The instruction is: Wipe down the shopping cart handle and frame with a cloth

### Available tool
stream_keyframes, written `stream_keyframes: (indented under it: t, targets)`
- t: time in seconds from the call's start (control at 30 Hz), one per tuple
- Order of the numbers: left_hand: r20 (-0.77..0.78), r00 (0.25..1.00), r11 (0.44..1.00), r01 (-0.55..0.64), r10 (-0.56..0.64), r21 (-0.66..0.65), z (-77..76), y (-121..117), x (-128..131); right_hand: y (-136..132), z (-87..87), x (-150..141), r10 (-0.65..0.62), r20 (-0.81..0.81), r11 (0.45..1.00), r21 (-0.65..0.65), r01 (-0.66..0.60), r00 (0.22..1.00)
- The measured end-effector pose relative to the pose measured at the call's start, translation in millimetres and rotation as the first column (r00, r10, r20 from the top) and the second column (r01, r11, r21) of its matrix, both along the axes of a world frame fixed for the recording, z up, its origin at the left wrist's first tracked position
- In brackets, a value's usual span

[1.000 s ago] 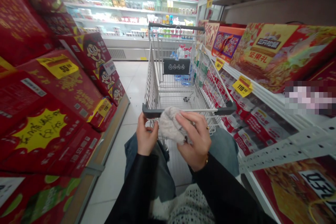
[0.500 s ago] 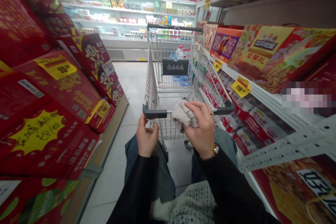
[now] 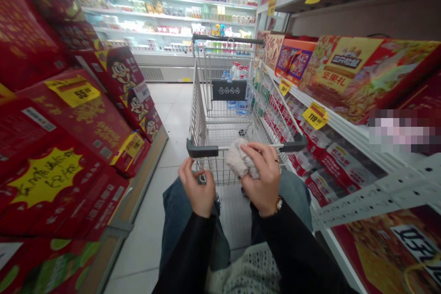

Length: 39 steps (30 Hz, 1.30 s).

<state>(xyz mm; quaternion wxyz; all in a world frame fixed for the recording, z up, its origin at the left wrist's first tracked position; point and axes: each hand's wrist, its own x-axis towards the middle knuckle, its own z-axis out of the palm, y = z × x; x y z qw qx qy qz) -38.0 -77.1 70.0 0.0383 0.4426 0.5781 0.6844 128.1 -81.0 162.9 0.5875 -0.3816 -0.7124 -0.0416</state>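
**Fuzzy fabric bundle gripped in one hand above a shopping cart**

In the head view, the right hand point(image 3: 262, 177) was closed around a pale fuzzy fabric bundle point(image 3: 241, 160), with its fingers curled over the top. The bundle sat at lower center of the frame, just below the grey handle point(image 3: 203, 149) of a wire shopping cart point(image 3: 220, 115). The left hand point(image 3: 197, 188) was half curled and held nothing, its fingertips near the handle but apparently not on it. The two hands were apart, with a small gap between them and the bundle touching only the right one. A wristwatch point(image 3: 278, 204) showed on the right wrist, and black sleeves point(image 3: 186, 257) covered both forearms. Blue jeans point(image 3: 175, 206) filled the space below the hands.

Bottled water point(image 3: 236, 71) stood at the far end of the cart. Red gift boxes point(image 3: 69, 119) with a yellow price tag point(image 3: 73, 93) were stacked along the left of the frame. Patterned gift boxes point(image 3: 347, 73) lined a white shelf point(image 3: 339, 126) at right, and refrigerated shelves point(image 3: 165, 9) ran across the upper center.
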Motion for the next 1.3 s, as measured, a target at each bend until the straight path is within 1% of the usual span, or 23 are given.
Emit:
stream_keyframes:
  t: [0.03,0.07,0.17,0.2,0.27,0.37,0.47,0.6,0.67,0.73,0.83,0.9,0.93,0.97,1.03,1.13,1.2,1.27,1.3]
  targets:
    - [-0.001,1.0,0.999,-0.024,0.024,0.039,0.3,-3.8,8.6,-0.4,-0.3,3.1,-0.009,-0.016,1.0,0.012,0.01,1.0]
    - [-0.001,1.0,0.998,-0.01,0.01,0.057,0.6,-7.6,16.6,-0.7,-0.4,4.1,-0.013,-0.028,1.0,0.02,0.013,1.0]
    - [-0.024,1.0,0.997,-0.009,0.011,0.078,-0.5,-16.2,32.9,-0.7,0.0,-5.4,0.022,-0.035,1.0,0.02,-0.021,0.999]
    - [-0.05,0.999,0.998,0.003,0.001,0.07,-1.8,-17.6,35.2,-0.3,-0.2,-11.6,0.046,-0.026,0.999,0.014,-0.046,0.999]
    - [-0.125,0.991,0.998,0.061,-0.056,0.034,-5.3,-18.3,35.9,1.0,-1.3,-24.8,0.094,-0.005,0.996,0.01,-0.094,0.996]
    - [-0.202,0.969,0.99,0.136,-0.139,-0.031,-9.3,-16.1,30.7,3.6,-3.5,-33.8,0.108,0.006,0.994,0.016,-0.108,0.994]
    - [-0.192,0.967,0.985,0.156,-0.167,-0.072,-8.4,-13.3,24.0,5.3,-4.5,-17.6,0.051,-0.002,0.999,0.0,-0.051,0.999]
    - [-0.125,0.966,0.971,0.215,-0.227,-0.099,-4.7,-11.5,23.3,5.2,-2.5,16.3,-0.106,-0.025,0.994,-0.005,0.106,0.994]
    - [-0.085,0.97,0.971,0.219,-0.228,-0.1,-3.6,-11.7,26.4,3.9,-1.4,17.5,-0.136,-0.035,0.991,-0.002,0.136,0.99]
    - [-0.061,0.972,0.97,0.22,-0.227,-0.108,-2.2,-12.6,28.6,2.5,-1.3,3.7,-0.085,-0.031,0.996,-0.002,0.085,0.996]
    - [-0.073,0.965,0.962,0.244,-0.254,-0.122,1.5,-14.7,26.6,1.8,-3.1,-27.9,0.067,-0.002,0.998,0.007,-0.067,0.998]
    - [-0.09,0.958,0.957,0.259,-0.271,-0.132,4.5,-15.4,23.2,2.2,-4.9,-39.3,0.096,0.011,0.995,-0.008,-0.096,0.995]
    - [-0.092,0.958,0.956,0.258,-0.272,-0.136,5.7,-15.4,21.8,2.5,-6.0,-38.9,0.093,0.011,0.996,-0.015,-0.093,0.996]
    - [-0.09,0.959,0.957,0.255,-0.269,-0.14,6.7,-15.1,20.9,2.8,-7.2,-34.1,0.078,0.008,0.997,-0.02,-0.078,0.997]
    - [-0.074,0.964,0.959,0.245,-0.257,-0.14,7.6,-14.0,21.1,3.5,-9.9,-12.3,0.02,0.004,1.0,-0.014,-0.02,1.0]
    - [-0.042,0.972,0.966,0.226,-0.233,-0.123,7.7,-12.9,25.2,5.3,-12.0,35.9,-0.142,-0.007,0.99,-0.004,0.142,0.99]
    - [-0.029,0.972,0.966,0.229,-0.234,-0.122,7.6,-13.1,28.5,6.7,-10.7,63.4,-0.26,-0.018,0.965,0.012,0.261,0.965]
    - [-0.029,0.971,0.965,0.234,-0.239,-0.123,7.5,-13.6,31.1,7.4,-7.6,75.9,-0.334,-0.031,0.942,0.01,0.335,0.942]
    - [-0.031,0.97,0.964,0.235,-0.24,-0.123,7.3,-13.8,32.0,7.3,-5.7,74.8,-0.346,-0.03,0.938,0.006,0.346,0.938]
